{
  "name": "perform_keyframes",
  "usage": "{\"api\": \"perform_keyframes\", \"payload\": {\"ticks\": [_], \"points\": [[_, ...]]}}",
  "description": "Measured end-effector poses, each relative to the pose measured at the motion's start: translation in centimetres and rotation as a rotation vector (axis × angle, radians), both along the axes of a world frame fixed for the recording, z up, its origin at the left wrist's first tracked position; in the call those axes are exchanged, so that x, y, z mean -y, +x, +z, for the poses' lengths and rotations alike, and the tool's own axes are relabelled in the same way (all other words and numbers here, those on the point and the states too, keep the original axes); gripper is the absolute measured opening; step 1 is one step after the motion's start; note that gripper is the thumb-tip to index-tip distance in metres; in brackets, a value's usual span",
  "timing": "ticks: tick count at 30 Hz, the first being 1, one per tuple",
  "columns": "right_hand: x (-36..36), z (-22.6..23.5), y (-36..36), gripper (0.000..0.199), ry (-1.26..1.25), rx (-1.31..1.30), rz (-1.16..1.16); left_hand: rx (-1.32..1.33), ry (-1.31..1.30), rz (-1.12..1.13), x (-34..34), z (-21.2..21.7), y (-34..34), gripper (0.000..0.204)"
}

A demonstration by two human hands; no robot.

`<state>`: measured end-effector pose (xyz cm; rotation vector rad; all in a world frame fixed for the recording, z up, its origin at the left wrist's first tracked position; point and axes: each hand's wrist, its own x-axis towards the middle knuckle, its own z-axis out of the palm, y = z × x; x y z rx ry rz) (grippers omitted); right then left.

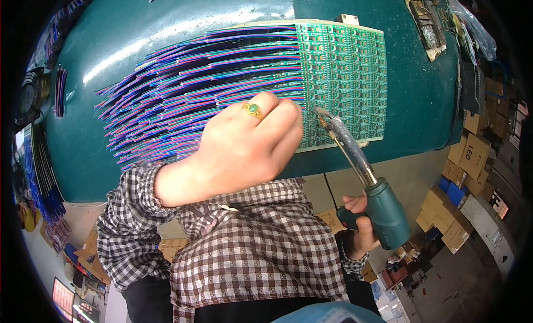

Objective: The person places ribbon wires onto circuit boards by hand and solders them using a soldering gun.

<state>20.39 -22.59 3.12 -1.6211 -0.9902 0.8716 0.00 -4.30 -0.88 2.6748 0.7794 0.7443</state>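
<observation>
Left hand (244,142): it rests on the coloured wires (194,84) and the near edge of the green board (344,78). The fingers are curled in a narrow grip and press down. I cannot tell if they pinch one wire. A gold ring with a green stone (252,109) sits on one finger.
Right hand (358,223): its grip is closed tight on the teal handle of the soldering iron (366,181).
Iron tip: it points at the near part of the green board, just beside the left hand's fingertips.
Green board: flat and wide, in the middle of the teal worktop (139,39). Wires fan out from its left side in many rows.
Boxes: brown cardboard boxes (469,156) are stacked on the floor at the right, below the worktop edge. Some blue boxes (452,192) sit among them.
Small tray: a worn tin tray (426,26) sits at the far right of the worktop.
Edges: the worktop's near edge runs just below the left hand.
Open room: bare teal worktop lies left of the wires and right of the board.
</observation>
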Motion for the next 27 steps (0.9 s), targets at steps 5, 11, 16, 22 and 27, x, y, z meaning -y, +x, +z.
{"api": "perform_keyframes", "payload": {"ticks": [5, 11, 16, 22, 27], "points": [[-0.3, 0.2, -0.1, 0.059, -0.015, -0.020, -0.015, -0.004, 0.003, 0.003, 0.1, 0.1, 0.0, 0.037], [-0.3, -0.6, 0.3, 0.064, 0.024, -0.181, -0.128, -0.022, -0.003, -0.006, -0.1, 0.3, 0.1, 0.038], [-0.9, -1.9, 1.5, 0.063, 0.048, -0.328, -0.151, -0.079, -0.014, -0.011, -0.1, 0.7, 0.0, 0.039], [-2.1, -2.4, 1.9, 0.068, 0.104, -0.432, -0.303, -0.084, -0.045, -0.024, -0.5, 0.9, 0.1, 0.043], [-2.5, -2.6, 2.4, 0.062, 0.105, -0.393, -0.216, -0.116, -0.052, -0.012, -0.6, 1.2, 0.1, 0.047]]}}
